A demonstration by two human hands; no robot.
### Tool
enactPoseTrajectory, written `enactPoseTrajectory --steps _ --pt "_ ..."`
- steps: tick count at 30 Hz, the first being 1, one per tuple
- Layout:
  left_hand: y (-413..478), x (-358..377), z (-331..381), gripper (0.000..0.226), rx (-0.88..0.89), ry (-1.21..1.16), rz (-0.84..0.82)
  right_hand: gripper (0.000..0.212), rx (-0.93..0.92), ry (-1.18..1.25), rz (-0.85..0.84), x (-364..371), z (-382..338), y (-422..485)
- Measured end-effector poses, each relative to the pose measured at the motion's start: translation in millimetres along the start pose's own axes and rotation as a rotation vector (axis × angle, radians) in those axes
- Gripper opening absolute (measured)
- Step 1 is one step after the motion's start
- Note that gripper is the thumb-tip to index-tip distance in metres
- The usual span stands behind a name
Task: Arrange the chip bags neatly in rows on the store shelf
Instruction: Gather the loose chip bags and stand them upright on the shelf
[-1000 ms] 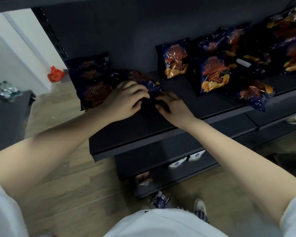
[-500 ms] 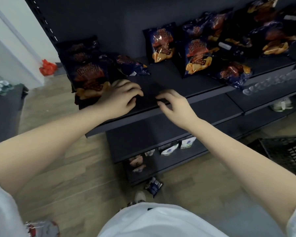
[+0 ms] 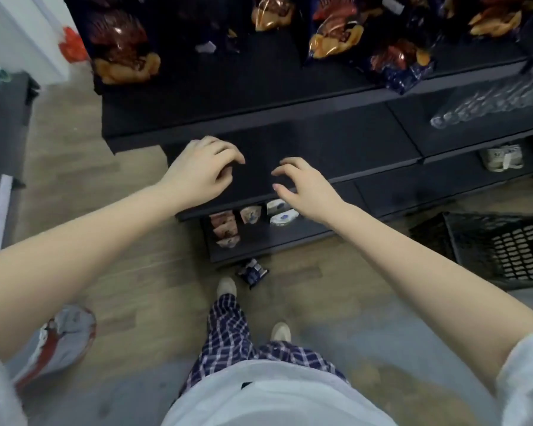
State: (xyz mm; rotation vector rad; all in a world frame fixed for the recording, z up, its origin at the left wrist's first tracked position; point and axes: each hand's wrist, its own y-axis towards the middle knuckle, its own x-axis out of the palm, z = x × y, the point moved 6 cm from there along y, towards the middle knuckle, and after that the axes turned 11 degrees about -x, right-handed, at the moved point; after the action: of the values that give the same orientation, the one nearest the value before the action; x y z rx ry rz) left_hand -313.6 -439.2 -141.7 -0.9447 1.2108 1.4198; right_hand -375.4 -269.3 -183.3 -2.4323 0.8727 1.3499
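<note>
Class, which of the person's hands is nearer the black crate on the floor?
Right. The right hand is up and left of the black crate; the left hand lies farther left, beyond the right hand.

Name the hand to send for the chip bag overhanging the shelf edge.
Probably right: the right hand is empty and nearer the overhanging chip bag; the left hand would have to cross.

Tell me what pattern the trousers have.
The trousers are a blue and white check, seen best in the head view.
</note>
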Motion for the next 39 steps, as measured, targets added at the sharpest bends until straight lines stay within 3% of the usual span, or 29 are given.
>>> enactPoseTrajectory --steps 8,19,28,39 --pt "-87.7 100.6 -12.8 0.036 -0.258 -0.083 -0.290 0.049 0.248 -0.001 -0.254 100.3 48.5 -34.4" --pt "-154.2 270.2 -86.5 0.040 -0.490 -0.119 -0.573 0.051 0.409 0.017 -0.534 267.7 136.3 -37.0" --pt "-194.2 442.6 -128.9 0.050 -0.600 -0.092 -0.763 0.045 0.492 0.137 -0.557 438.9 213.2 -39.9" --pt "-264.6 680.5 -163.6 0.044 -0.807 -0.420 -0.722 0.063 0.563 0.165 -0.565 643.8 358.5 -47.8"
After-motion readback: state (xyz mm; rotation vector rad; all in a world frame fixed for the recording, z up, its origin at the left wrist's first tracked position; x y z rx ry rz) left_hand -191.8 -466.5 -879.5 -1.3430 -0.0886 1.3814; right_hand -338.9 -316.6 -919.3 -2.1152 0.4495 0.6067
